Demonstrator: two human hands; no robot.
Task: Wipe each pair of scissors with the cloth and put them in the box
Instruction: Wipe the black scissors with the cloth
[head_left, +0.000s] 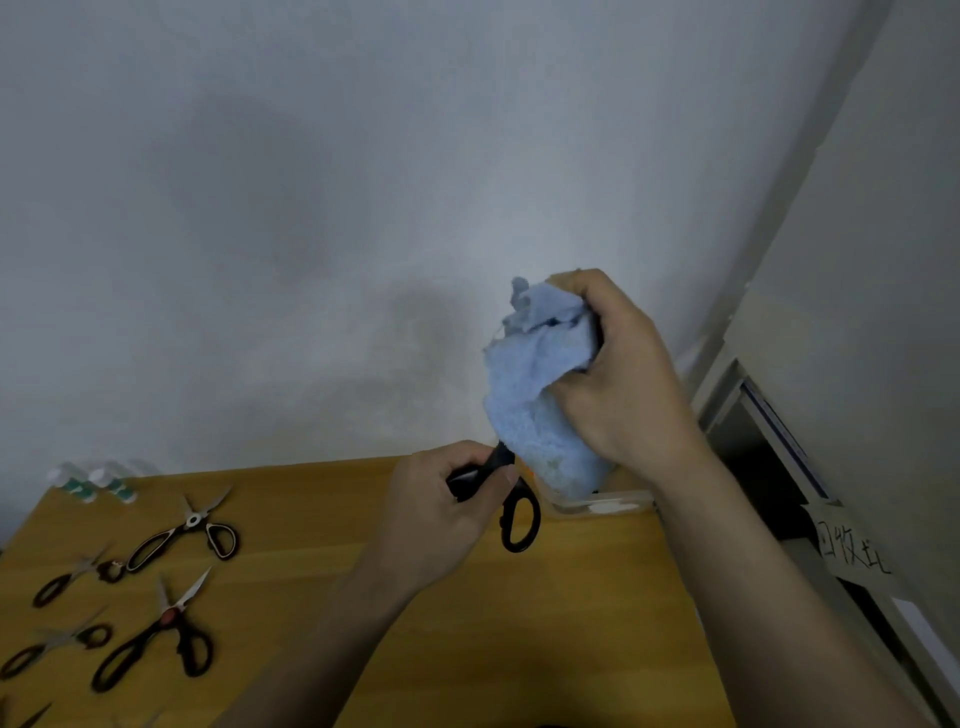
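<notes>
Wooden table (363, 597), lower frame: left hand (441, 512) grips black scissors (511, 512); right hand (618, 374) clenches cloth (540, 410) around the blades, wiping. Box (597, 505) next, I'd say.

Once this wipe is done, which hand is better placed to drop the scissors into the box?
Left. The left hand already grips the black scissors by the handles, near the clear box. The right hand is wrapped round the blue cloth.
</notes>
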